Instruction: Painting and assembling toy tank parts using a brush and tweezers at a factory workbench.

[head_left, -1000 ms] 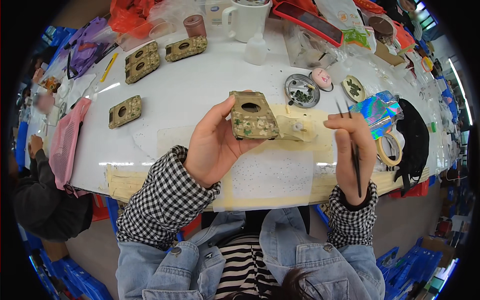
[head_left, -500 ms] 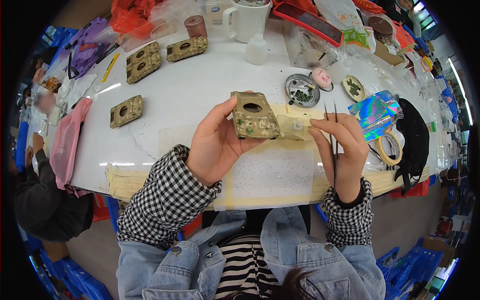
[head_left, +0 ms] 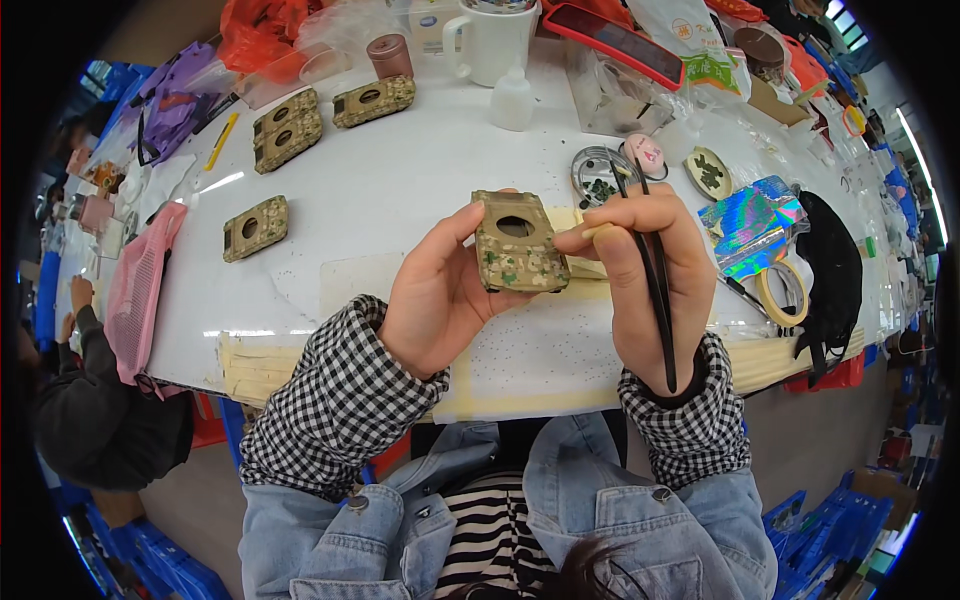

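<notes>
The left sleeve [head_left: 335, 400] and right sleeve [head_left: 690, 435] are in small black-and-white checks, loose and wrinkled, gathered into ruffled ends. A dark inner cuff [head_left: 686, 399] shows inside the right one. Below the near edge of the surface [head_left: 340, 170] is a pale blue denim jacket [head_left: 660, 560], open at the front, with stitched seams, flap pockets [head_left: 622, 512] and round metal buttons [head_left: 661, 494]. Under it is a shirt [head_left: 490, 540] in black and white stripes. Left fingers [head_left: 462, 222] and right fingers [head_left: 640, 213] are bare.
</notes>
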Demonstrator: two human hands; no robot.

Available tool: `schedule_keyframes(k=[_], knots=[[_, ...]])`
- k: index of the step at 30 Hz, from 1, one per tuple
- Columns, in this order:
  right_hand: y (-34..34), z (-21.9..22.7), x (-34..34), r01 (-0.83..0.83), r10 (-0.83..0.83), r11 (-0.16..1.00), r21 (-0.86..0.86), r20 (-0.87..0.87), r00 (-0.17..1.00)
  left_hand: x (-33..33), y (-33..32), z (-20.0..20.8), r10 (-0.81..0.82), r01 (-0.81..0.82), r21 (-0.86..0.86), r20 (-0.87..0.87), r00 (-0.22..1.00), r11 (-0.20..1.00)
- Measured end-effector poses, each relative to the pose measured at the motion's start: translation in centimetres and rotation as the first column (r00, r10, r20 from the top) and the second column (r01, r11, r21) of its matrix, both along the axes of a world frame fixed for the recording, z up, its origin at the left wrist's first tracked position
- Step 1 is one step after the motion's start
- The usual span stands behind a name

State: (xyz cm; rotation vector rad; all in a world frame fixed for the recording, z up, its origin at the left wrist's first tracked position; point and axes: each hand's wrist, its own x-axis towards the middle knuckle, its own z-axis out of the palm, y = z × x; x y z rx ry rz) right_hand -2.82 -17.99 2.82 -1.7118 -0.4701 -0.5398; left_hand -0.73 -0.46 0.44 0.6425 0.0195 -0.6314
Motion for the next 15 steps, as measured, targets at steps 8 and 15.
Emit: schedule_keyframes(k=[8,15], knots=[[-0.07,-0.02,0.11,0.037,-0.036,0.997,-0.065,0.006,0.999,0.08,0.00,-0.30,-0.006,0.006,-0.004,0.004,1.000,1.000],[-0.06,-0.12,0.16,0.047,-0.047,0.996,-0.073,0.001,0.999,0.05,0.00,-0.09,-0.009,0.009,0.006,0.006,1.000,1.000]])
